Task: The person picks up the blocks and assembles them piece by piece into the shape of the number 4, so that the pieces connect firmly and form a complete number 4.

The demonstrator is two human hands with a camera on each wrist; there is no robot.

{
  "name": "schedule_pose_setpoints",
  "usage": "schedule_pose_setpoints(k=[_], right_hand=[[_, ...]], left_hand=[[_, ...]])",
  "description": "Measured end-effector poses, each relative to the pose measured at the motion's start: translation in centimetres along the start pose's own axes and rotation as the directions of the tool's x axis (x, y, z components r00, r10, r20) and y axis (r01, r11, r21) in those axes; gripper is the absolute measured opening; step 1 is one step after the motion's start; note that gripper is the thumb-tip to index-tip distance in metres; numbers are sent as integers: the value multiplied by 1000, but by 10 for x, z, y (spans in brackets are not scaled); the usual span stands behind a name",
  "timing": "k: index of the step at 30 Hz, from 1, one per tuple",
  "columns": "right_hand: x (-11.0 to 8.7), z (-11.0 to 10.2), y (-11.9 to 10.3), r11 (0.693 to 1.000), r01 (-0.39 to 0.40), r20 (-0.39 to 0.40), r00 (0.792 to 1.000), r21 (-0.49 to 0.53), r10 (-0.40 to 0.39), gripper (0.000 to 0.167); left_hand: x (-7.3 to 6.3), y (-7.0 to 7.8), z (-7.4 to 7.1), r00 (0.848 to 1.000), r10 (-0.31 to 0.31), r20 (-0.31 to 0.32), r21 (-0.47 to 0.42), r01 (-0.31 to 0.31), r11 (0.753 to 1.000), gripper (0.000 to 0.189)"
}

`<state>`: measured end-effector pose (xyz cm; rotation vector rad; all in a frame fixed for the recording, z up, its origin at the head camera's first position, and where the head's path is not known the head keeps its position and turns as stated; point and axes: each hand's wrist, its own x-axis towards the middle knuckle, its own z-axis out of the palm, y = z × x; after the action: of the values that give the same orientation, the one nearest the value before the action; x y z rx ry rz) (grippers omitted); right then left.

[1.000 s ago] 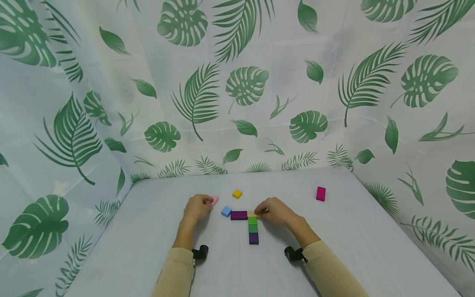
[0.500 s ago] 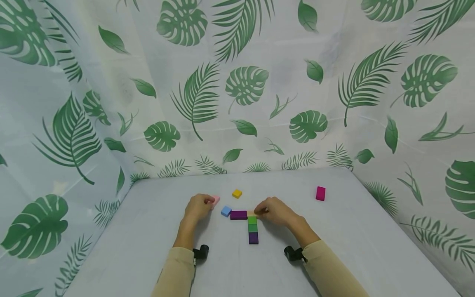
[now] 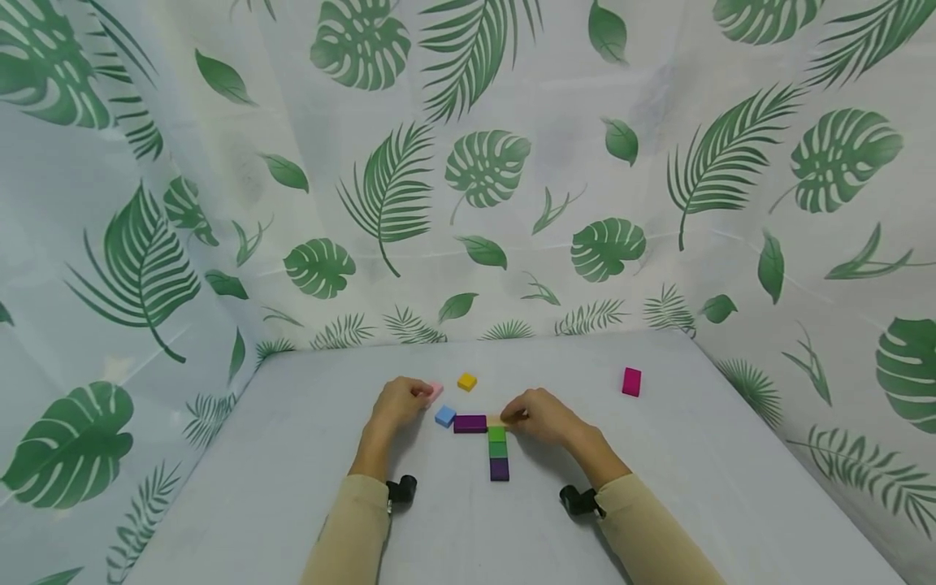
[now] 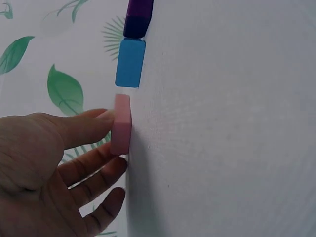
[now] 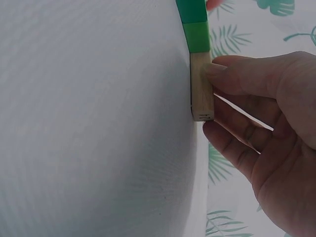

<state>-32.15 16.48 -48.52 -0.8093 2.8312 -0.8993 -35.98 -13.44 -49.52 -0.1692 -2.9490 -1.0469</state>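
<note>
Left hand (image 3: 400, 402): grip pinches pink rectangular block (image 4: 121, 124), 11 o'clock of blue rectangular block (image 3: 444, 417). Right hand (image 3: 544, 416): grip pinches pale wooden bar (image 5: 201, 86).

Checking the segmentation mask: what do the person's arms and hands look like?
Left hand and right hand: ungloved. Left sleeve and right sleeve: beige, ending short of the hands. Stubby black devices at both cuffs; no cables visible.
</note>
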Motion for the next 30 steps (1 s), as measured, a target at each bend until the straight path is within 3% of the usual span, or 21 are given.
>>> schedule_pose_setpoints(k=[11, 23, 30], right_hand=[[1, -2, 0, 1000, 1, 2, 1000, -5, -1, 18], [0, -2, 0, 1000, 25, -1, 1000, 0, -25, 17], [0, 0, 3, 999, 35, 0, 999, -4, -35, 17]], left_hand=[[5, 7, 0, 998, 13, 54, 7, -14, 1000, 23], [7, 12, 5, 997, 57, 49, 31, -58, 998, 21], [6, 14, 6, 997, 29, 67, 17, -30, 999, 22]])
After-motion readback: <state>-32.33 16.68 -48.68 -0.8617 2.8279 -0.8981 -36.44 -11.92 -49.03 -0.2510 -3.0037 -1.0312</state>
